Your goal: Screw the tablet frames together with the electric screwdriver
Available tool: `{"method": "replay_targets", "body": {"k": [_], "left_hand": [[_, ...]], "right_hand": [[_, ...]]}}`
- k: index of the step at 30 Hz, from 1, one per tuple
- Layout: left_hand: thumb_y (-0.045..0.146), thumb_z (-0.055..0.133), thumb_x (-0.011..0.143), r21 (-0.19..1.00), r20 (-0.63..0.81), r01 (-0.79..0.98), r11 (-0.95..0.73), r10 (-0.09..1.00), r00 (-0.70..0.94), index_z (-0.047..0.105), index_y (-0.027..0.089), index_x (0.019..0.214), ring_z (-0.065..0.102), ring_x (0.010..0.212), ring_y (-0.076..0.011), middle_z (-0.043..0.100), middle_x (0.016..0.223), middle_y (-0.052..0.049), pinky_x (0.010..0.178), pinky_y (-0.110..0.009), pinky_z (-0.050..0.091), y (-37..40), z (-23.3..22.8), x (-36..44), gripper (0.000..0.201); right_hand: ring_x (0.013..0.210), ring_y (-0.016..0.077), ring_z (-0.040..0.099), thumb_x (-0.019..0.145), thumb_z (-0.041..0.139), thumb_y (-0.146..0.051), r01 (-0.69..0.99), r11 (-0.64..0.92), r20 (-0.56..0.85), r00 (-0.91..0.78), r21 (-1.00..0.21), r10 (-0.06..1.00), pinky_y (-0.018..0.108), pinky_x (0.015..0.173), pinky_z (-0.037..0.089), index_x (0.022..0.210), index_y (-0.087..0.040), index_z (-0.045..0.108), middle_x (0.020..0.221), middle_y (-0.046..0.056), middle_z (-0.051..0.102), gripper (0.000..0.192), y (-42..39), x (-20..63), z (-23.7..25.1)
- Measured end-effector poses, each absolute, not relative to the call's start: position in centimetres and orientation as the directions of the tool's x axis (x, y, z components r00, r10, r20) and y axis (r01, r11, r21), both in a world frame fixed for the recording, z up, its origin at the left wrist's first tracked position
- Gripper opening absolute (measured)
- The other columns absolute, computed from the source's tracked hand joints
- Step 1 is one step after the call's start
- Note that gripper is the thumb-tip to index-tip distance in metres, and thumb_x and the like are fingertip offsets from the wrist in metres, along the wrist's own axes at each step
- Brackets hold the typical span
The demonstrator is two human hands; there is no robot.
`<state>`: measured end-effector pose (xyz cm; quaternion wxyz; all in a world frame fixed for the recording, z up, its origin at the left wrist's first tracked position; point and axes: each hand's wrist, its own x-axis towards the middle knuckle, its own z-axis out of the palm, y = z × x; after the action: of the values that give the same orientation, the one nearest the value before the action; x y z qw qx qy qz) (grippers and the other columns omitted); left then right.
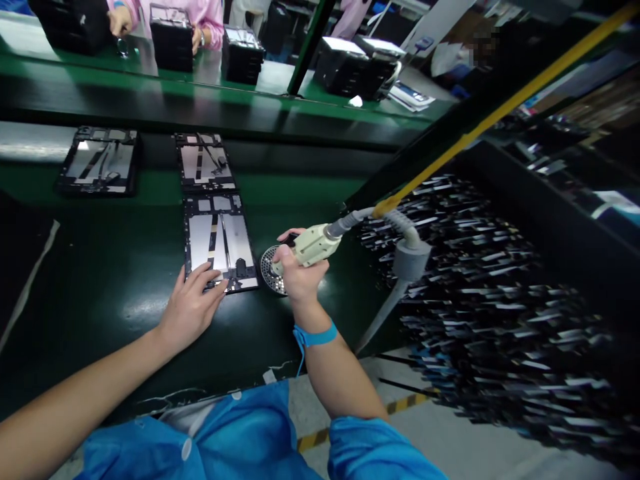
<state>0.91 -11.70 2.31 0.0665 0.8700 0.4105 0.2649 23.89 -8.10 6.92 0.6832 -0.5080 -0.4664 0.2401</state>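
My left hand [194,303] lies with spread fingers on the lower left edge of an opened tablet [230,240], whose bare back shows a silvery plate, dark ribbon cables and a black frame. In my right hand [301,277] is a cream-coloured electric screwdriver [316,244], gripped with the fingers wrapped round its body. Its working end points down to the left over a round metal dish full of holes [269,272], just right of the tablet; the tip is hidden by my hand. A second opened tablet [205,163] lies directly behind the first.
Another opened tablet [100,163] rests at the back left. A grey hose [395,217] with a grey cylinder [412,260] hangs right of my hand. Racks of dark parts [500,300] fill the right. Across the bench, a person's hands [120,21] are beside black stacks [173,40].
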Motion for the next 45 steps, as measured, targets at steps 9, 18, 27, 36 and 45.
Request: {"method": "replay_targets", "body": {"k": [9, 18, 27, 36, 45], "left_hand": [[0.018, 0.055, 0.103, 0.333, 0.436, 0.664, -0.67, 0.733, 0.522, 0.072, 0.02, 0.118, 0.06, 0.131, -0.035, 0.071, 0.124, -0.013, 0.106, -0.068, 0.048, -11.6, 2.2, 0.8, 0.023], [0.021, 0.057, 0.103, 0.34, 0.471, 0.629, -0.699, 0.705, 0.529, 0.073, 0.021, 0.116, 0.064, 0.126, -0.032, 0.072, 0.121, -0.012, 0.107, -0.065, 0.049, -11.1, 1.9, 0.5, 0.02], [0.022, 0.056, 0.104, 0.353, 0.467, 0.615, -0.705, 0.702, 0.537, 0.073, 0.022, 0.116, 0.062, 0.129, -0.0319, 0.072, 0.123, -0.012, 0.108, -0.068, 0.047, -11.0, 1.7, 0.4, 0.021], [0.022, 0.057, 0.103, 0.415, 0.463, 0.579, -0.702, 0.71, 0.531, 0.074, 0.024, 0.117, 0.061, 0.131, -0.0319, 0.072, 0.125, -0.012, 0.111, -0.068, 0.044, -10.6, 1.5, 0.6, 0.022], [0.023, 0.057, 0.103, 0.413, 0.452, 0.586, -0.697, 0.715, 0.533, 0.074, 0.026, 0.12, 0.059, 0.132, -0.0309, 0.071, 0.125, -0.01, 0.116, -0.065, 0.039, -10.6, 1.3, 0.7, 0.025]], "right_hand": [[0.053, 0.0111, 0.06, 0.078, 0.07, -0.024, 0.186, 0.352, 0.398, 0.455, -0.917, 0.797, 0.029, 0.057, 0.057, 0.092, -0.02, 0.065, 0.073, -0.002, 0.068, 0.015, -8.4, 23.6, 7.2], [0.052, 0.0102, 0.059, 0.081, 0.068, -0.025, 0.188, 0.345, 0.393, 0.447, -0.92, 0.804, 0.027, 0.055, 0.054, 0.094, -0.021, 0.065, 0.075, -0.002, 0.067, 0.015, -8.3, 23.9, 6.6], [0.052, 0.0109, 0.06, 0.081, 0.068, -0.025, 0.211, 0.35, 0.409, 0.447, -0.913, 0.796, 0.028, 0.057, 0.055, 0.093, -0.019, 0.065, 0.071, -0.003, 0.066, 0.014, -8.2, 24.0, 6.4], [0.05, 0.0105, 0.06, 0.085, 0.068, -0.025, 0.063, 0.453, 0.433, 0.434, -0.889, 0.79, 0.027, 0.049, 0.05, 0.099, -0.024, 0.061, 0.08, -0.003, 0.065, 0.016, -9.1, 22.1, 9.2], [0.056, 0.0095, 0.062, 0.088, 0.071, -0.027, -0.094, 0.425, 0.399, 0.215, -0.9, 0.891, 0.028, 0.052, 0.055, 0.11, -0.025, 0.06, 0.098, 0.0, 0.066, 0.025, -10.1, 17.9, 7.6]]}}
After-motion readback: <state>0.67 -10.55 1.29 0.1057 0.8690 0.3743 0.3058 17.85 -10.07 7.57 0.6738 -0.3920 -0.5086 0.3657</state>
